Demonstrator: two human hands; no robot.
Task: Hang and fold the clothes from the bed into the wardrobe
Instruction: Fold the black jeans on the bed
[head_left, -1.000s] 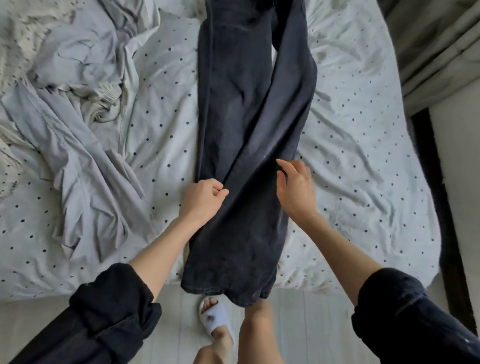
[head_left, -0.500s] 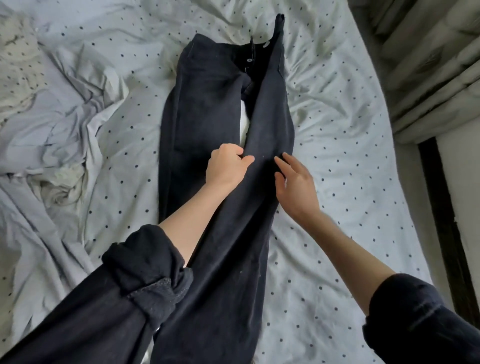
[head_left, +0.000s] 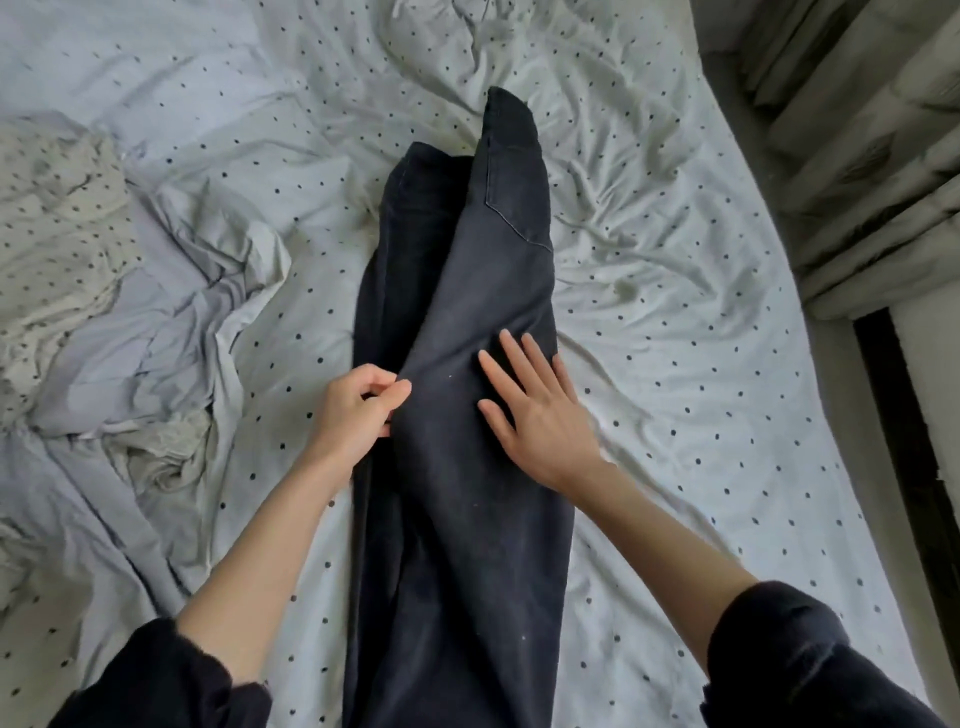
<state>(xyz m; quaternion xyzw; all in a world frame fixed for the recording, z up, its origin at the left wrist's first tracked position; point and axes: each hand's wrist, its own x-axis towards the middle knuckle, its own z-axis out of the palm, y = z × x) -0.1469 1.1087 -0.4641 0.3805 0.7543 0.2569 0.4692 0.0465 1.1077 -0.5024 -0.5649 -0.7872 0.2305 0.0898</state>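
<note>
A pair of dark jeans (head_left: 467, 519) lies lengthwise down the middle of the bed (head_left: 675, 364), one leg folded over the other, a back pocket showing near the far end. My left hand (head_left: 353, 410) pinches the folded left edge of the upper leg at mid-length. My right hand (head_left: 535, 410) rests flat on the upper leg with fingers straight and spread. The jeans' hems run out of view at the bottom.
The bed wears a pale sheet with small black dots. A rumpled grey garment (head_left: 140, 364) and a crumpled dotted cloth (head_left: 57, 218) lie on its left side. Grey curtains (head_left: 857, 130) hang at the right, with a dark strip (head_left: 904, 457) below them.
The view has moved up the bed toward the waistband. The right leg now lies fully over the left one. My right hand has gone from gripping the edge to lying flat on the fabric.
</note>
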